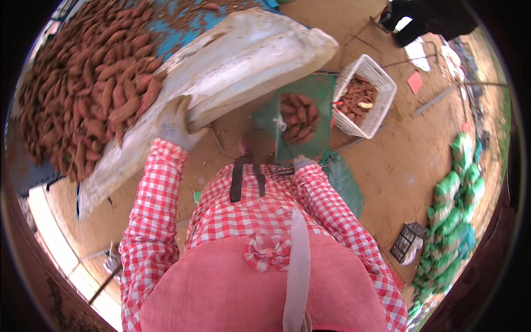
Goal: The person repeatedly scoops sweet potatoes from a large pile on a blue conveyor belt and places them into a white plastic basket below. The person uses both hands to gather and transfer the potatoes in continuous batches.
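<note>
My left hand (176,124), in a soiled work glove, lies at the near edge of a long white padded sheet (232,70). Its fingers are apart and its thumb points right; nothing shows in its grasp. Left of it rises a large heap of sweet potatoes (91,91). My right hand (303,161), gloved and partly hidden by its sleeve, grips the near edge of a green mesh container (305,151). Several sweet potatoes (299,118) lie inside that container.
A white plastic crate (383,106) of smaller sweet potatoes stands right of the green container. Filled green mesh bags (446,236) line the far right. A dark crate (407,240) sits on the dirt floor. A person in dark clothes (431,18) is at the upper right.
</note>
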### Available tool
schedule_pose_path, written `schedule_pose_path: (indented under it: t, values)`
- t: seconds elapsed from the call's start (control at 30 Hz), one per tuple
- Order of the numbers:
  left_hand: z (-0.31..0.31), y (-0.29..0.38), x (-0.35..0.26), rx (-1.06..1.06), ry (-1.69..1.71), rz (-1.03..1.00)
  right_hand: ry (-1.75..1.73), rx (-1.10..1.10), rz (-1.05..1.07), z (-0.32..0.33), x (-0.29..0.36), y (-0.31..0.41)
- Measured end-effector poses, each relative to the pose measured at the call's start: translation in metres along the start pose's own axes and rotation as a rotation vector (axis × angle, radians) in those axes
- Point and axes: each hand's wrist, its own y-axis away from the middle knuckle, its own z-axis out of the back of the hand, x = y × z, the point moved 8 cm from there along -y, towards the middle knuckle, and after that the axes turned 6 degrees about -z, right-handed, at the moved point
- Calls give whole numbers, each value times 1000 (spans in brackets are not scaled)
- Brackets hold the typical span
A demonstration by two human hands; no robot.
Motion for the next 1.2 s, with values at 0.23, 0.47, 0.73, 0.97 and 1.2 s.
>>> schedule_pose_path:
  t: [0.23,0.47,0.73,0.97,1.2]
  values:
    - [26,167,158,296,-241,579,41,-57,-6,45,16,7]
    - [8,161,166,380,-249,606,60,9,-110,34,16,7]
    - [19,149,161,483,-166,284,-168,-9,-348,-62,47,-2]
    - [27,146,155,447,-31,40,-231,-27,-200,-117,172,16]
    - [48,170,176,313,99,-59,-414,-69,-225,-142,235,50]
